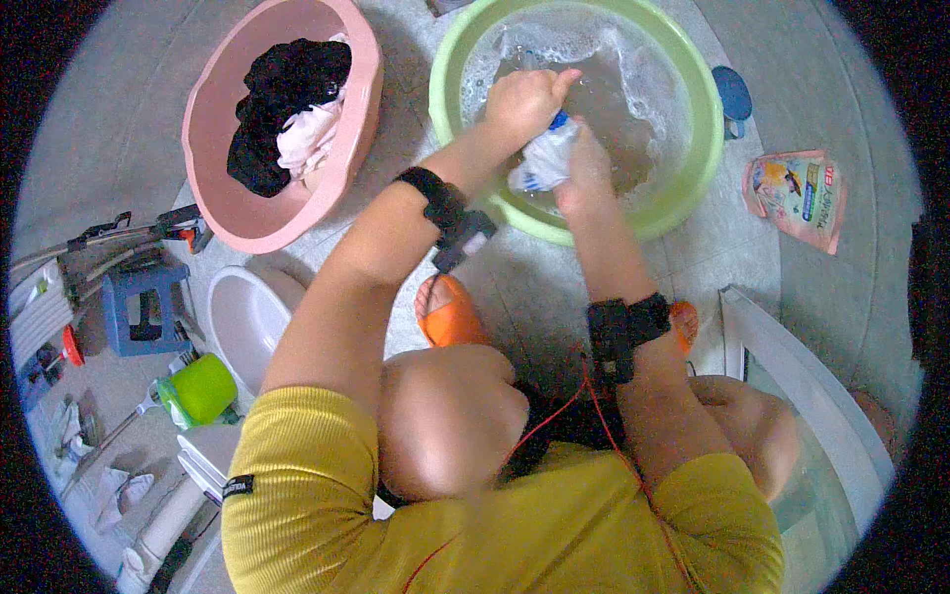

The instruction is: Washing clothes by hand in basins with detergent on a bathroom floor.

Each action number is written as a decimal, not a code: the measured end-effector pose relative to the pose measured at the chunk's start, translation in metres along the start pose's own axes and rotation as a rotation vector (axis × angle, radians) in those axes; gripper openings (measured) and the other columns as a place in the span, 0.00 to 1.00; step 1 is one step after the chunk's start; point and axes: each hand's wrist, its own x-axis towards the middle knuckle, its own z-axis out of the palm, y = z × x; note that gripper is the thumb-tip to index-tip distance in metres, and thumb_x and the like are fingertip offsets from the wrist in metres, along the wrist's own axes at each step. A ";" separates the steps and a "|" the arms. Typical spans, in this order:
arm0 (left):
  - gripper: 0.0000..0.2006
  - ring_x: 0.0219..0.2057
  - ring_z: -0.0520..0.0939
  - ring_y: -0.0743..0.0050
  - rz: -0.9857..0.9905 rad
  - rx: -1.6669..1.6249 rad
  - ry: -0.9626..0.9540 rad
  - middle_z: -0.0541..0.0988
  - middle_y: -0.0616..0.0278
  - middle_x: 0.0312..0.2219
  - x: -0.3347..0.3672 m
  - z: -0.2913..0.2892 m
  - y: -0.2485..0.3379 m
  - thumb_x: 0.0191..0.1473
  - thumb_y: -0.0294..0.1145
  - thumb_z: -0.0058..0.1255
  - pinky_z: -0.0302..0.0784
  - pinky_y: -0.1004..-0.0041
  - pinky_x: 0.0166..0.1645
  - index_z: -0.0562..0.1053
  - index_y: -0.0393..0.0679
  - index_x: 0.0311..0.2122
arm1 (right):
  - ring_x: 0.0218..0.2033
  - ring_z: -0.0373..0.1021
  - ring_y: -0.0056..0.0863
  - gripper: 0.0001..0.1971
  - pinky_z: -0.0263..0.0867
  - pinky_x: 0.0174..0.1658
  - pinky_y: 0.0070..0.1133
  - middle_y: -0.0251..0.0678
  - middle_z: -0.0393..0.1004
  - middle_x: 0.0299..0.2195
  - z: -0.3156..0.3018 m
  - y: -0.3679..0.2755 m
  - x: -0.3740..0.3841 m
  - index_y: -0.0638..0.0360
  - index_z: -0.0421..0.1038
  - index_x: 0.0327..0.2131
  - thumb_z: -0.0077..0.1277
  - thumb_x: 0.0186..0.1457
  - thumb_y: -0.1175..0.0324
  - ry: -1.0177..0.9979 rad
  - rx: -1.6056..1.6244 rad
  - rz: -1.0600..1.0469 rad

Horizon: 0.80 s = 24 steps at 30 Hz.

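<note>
Over the near side of a round light-green basin [707, 129], both my hands grip a wet, bunched white cloth with blue parts [544, 161]; its kind cannot be made out. My left hand [522, 104] is closed around its upper end, thumb stretched out to the right, with a bit of blue showing beneath the fist. Just below and to the right, my right hand [586, 166] wraps the cloth from its right side, most of its fingers hidden. Murky water [633, 109] with white suds fills the basin.
At left stands a pink tub [210, 158] holding black clothes [297, 84] and pale pink clothes [310, 139]. Nearby are a white basin [233, 322], blue stool [121, 315] and green cup [201, 388]. Right lie a blue cup [731, 94] and pink pouch [797, 198]; a glass panel [816, 455] stands nearer.
</note>
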 end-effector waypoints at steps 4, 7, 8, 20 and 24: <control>0.27 0.28 0.72 0.51 -0.197 -0.315 0.029 0.71 0.45 0.22 0.005 0.014 -0.037 0.46 0.55 0.27 0.65 0.64 0.34 0.71 0.40 0.24 | 0.34 0.63 0.25 0.14 0.61 0.34 0.22 0.32 0.65 0.30 -0.019 -0.015 0.022 0.63 0.58 0.37 0.33 0.48 0.65 -0.252 -0.086 -0.019; 0.25 0.29 0.72 0.51 -0.213 -0.401 -0.197 0.72 0.48 0.25 0.001 0.015 -0.049 0.44 0.54 0.33 0.65 0.66 0.35 0.70 0.39 0.28 | 0.35 0.62 0.25 0.15 0.60 0.33 0.21 0.34 0.65 0.32 -0.029 -0.011 0.024 0.64 0.58 0.39 0.37 0.45 0.69 -0.091 -0.301 -0.121; 0.25 0.30 0.72 0.52 -0.145 -0.479 -0.389 0.71 0.49 0.26 -0.001 0.012 -0.049 0.44 0.54 0.34 0.65 0.66 0.36 0.69 0.38 0.29 | 0.35 0.62 0.26 0.15 0.60 0.34 0.21 0.35 0.65 0.32 -0.029 -0.010 0.021 0.63 0.59 0.38 0.38 0.44 0.71 0.014 -0.370 -0.156; 0.13 0.28 0.74 0.62 -0.001 0.202 -0.404 0.73 0.55 0.24 0.004 0.009 -0.032 0.42 0.41 0.42 0.68 0.68 0.33 0.70 0.45 0.31 | 0.36 0.62 0.31 0.13 0.58 0.39 0.28 0.38 0.64 0.35 -0.035 0.005 0.036 0.62 0.59 0.38 0.36 0.46 0.69 0.028 0.039 0.148; 0.14 0.24 0.72 0.75 -0.202 -0.617 -0.289 0.73 0.62 0.22 0.002 0.007 -0.037 0.42 0.41 0.45 0.67 0.75 0.31 0.70 0.41 0.29 | 0.37 0.61 0.29 0.14 0.57 0.41 0.25 0.38 0.63 0.36 -0.037 -0.003 0.039 0.63 0.57 0.39 0.35 0.47 0.69 -0.145 0.090 0.001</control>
